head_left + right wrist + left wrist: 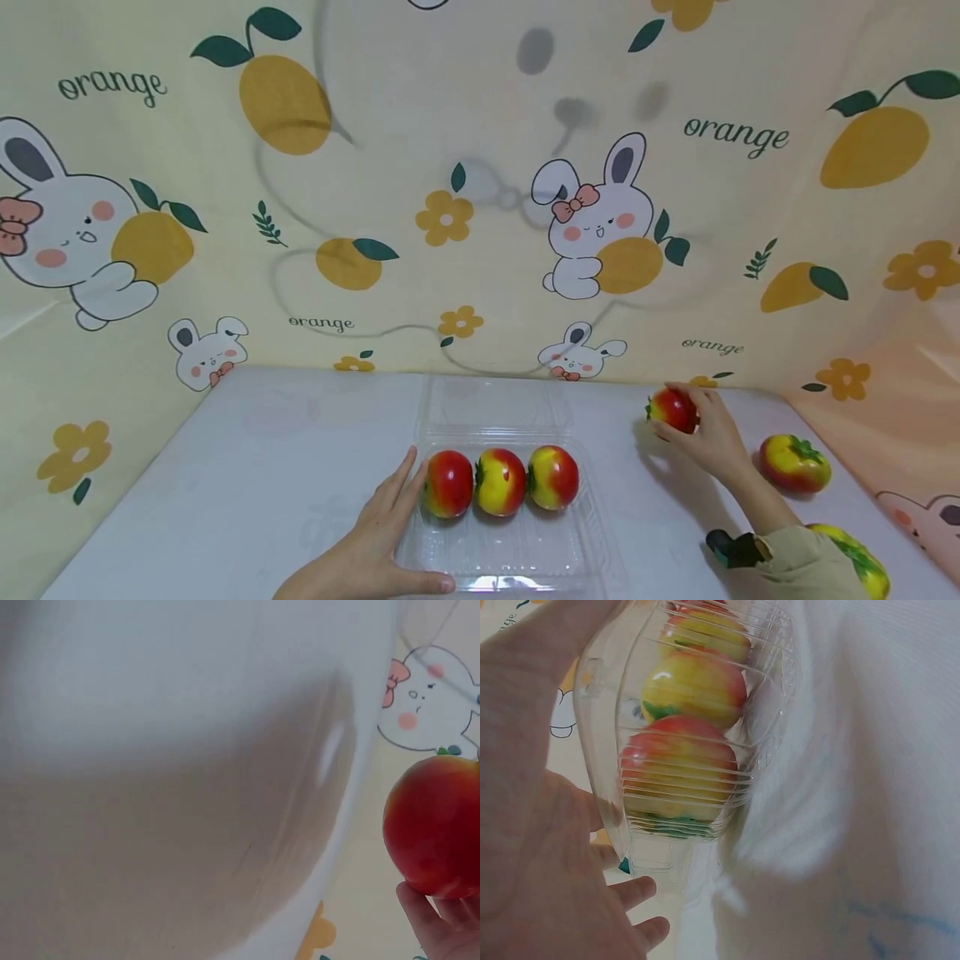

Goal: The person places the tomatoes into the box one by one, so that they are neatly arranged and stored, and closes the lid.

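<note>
A clear plastic clamshell box (517,567) lies with its lid back on the white table. Three red-and-yellow persimmons stand in a row inside: the left one (448,485), the middle one (501,483) and the right one (553,478). My left hand (375,533) rests at the box's left side, fingers spread along the wall and thumb at the near rim. To the right of the box, my right hand (705,429) holds another persimmon (670,410) between thumb and fingers. Its red side (435,825) shows in the right wrist view.
Beyond my right forearm sits a persimmon (795,463) with its green calyx up. Another yellow-green fruit (862,558) is partly hidden by my right sleeve (806,567). A printed cloth (480,275) hangs behind the table.
</note>
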The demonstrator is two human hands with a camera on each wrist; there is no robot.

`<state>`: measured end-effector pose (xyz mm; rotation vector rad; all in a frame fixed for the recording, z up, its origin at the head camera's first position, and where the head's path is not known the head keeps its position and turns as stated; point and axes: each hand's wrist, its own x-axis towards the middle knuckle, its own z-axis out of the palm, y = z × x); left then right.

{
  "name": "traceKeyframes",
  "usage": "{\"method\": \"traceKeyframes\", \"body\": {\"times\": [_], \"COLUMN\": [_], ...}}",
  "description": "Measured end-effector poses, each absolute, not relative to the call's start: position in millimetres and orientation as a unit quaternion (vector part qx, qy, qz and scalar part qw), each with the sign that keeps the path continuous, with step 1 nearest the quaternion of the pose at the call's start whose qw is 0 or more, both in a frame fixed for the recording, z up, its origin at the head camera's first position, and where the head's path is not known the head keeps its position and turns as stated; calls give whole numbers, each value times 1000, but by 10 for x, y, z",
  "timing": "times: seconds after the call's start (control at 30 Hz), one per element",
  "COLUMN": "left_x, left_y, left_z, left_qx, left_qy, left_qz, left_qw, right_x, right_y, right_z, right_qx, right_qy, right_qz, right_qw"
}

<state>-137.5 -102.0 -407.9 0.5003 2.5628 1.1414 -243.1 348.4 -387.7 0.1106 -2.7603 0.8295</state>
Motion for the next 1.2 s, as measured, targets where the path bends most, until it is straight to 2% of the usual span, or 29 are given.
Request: {"method": "traceKeyframes", "body": {"times": [0.27,0.67,1.2], "left_x": [-1384,-1381,-1377], "left_y": [-998,-1008,-1006], "left_z": [-4074,-4071,-4058], "left_qx": [163,173,168], "left_qy": [889,890,891], "left_qz": [399,392,394], "left_qw": [156,154,153], "right_x": [-2338,-2169,-1936], "right_y": [3454,3417,3242], "right_z": [-3844,-3846,-3758], "right_qx": [49,94,110], "right_qy": [-941,-926,-920], "right_qz": [306,312,329], "right_qw": [134,190,186]}}
